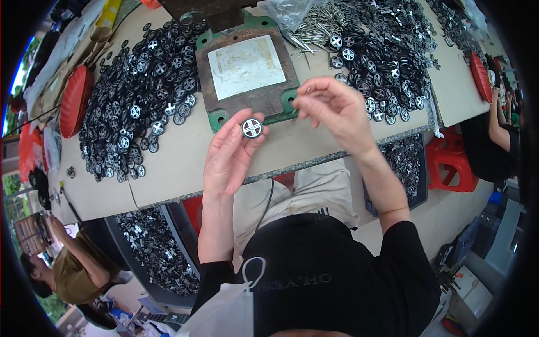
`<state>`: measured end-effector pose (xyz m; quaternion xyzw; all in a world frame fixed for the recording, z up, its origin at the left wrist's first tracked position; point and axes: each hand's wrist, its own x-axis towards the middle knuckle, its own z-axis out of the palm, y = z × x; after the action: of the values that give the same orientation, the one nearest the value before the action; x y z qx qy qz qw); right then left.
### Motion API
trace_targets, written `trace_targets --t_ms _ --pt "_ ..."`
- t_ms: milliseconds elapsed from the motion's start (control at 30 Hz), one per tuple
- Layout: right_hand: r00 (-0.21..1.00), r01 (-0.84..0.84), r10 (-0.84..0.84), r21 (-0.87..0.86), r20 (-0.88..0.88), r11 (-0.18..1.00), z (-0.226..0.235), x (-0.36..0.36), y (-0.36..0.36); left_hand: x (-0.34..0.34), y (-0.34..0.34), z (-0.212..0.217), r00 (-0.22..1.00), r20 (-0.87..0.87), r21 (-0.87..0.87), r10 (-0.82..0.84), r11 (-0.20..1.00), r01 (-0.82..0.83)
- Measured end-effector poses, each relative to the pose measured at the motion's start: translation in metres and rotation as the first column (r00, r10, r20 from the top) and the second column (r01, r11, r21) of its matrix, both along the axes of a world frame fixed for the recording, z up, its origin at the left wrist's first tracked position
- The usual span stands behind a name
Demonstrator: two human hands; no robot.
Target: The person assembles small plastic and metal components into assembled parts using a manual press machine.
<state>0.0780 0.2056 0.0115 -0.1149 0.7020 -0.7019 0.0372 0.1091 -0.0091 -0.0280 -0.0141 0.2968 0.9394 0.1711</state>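
A small black toy wheel (252, 128) with silver spokes is held between the thumb and fingers of my left hand (227, 154), its spoked face turned up. My right hand (337, 109) is just to the right of it, fingers curled in a pinch around a thin metal rod (295, 110); only a short part of the rod shows. Both hands are above the near edge of a press base (247, 101), a brown metal plate on a green frame with a pale pad (247, 64) on top.
Heaps of wheels lie left (140, 95) and right (382, 73) of the press. Behind the right heap are metal rods (317, 28) and small dark parts (387, 22). Red trays (77, 101) stand at the sides. Bins of parts (160, 253) sit below the table. Other people (78, 264) work nearby.
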Motion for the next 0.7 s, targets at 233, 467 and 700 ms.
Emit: trace_targets --t_ms 233,467,700 --pt "0.988 -0.033 0.086 -0.361 0.132 0.932 -0.010 0.018 -0.031 0.005 0.012 -0.002 0.999 -0.024 -0.042 -0.032 0.999 0.031" --pt "0.985 -0.052 0.109 -0.375 0.133 0.926 -0.009 0.019 -0.035 0.008 0.015 0.000 0.999 -0.030 -0.054 -0.039 0.998 0.037" --pt "0.989 -0.011 0.060 -0.342 0.133 0.940 -0.012 0.022 -0.036 0.008 0.017 -0.002 0.999 -0.021 -0.052 -0.026 0.998 0.025"
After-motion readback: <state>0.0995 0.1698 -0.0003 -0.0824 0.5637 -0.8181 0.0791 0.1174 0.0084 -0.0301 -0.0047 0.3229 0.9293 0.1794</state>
